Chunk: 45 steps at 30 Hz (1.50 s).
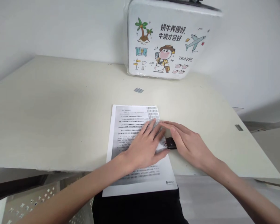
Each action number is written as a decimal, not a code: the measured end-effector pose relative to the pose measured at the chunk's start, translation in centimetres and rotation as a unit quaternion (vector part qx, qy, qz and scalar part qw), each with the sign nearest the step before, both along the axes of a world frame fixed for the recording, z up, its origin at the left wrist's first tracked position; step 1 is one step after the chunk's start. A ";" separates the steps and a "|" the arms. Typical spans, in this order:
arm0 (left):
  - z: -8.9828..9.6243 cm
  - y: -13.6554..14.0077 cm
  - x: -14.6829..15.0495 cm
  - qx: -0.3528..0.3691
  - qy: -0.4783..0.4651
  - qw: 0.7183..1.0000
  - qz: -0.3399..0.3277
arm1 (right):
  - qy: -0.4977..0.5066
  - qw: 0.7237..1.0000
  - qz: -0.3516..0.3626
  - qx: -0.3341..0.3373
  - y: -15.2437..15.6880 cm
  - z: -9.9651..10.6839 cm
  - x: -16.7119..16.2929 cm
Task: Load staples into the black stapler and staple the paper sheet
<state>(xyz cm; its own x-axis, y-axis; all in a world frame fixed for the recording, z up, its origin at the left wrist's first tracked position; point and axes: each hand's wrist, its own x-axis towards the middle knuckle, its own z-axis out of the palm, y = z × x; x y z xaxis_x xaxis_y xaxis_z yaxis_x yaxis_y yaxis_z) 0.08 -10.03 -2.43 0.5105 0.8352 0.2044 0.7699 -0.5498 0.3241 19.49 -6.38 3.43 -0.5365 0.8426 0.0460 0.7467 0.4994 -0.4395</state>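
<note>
Printed sheet [126, 130]: long axis fore-aft, header far; left hand [142, 149] flat on it, grip wide; right hand [191, 146], cannot tell grip.

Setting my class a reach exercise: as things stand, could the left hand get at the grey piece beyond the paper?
Probably yes: the left hand rests spread on the paper, and nothing shows standing between that hand and the grey piece.
</note>
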 end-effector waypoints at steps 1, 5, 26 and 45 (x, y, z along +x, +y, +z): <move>0.0 0.0 0.0 -0.003 0.000 1.000 0.000 | -0.001 1.000 -0.001 -0.004 0.0 0.0 0.0; 0.1 -0.2 -0.1 -0.011 -0.006 1.000 0.001 | 0.003 1.000 -0.005 -0.021 0.3 0.2 0.3; 0.4 -0.5 0.2 -0.032 0.004 0.999 0.008 | 0.003 1.000 0.008 -0.030 0.3 0.2 0.5; 2.7 -2.3 -4.4 -0.071 0.055 0.994 0.059 | 0.054 0.987 0.079 0.131 1.3 -4.2 11.0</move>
<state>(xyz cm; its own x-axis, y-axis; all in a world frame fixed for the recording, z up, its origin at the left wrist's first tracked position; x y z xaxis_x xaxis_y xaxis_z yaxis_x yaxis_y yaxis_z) -4.30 -12.33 0.31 0.4201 0.9070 0.0285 0.8612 -0.4084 0.3026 30.45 -5.13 -0.74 -0.6407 0.7004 0.3146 0.6065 0.7129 -0.3520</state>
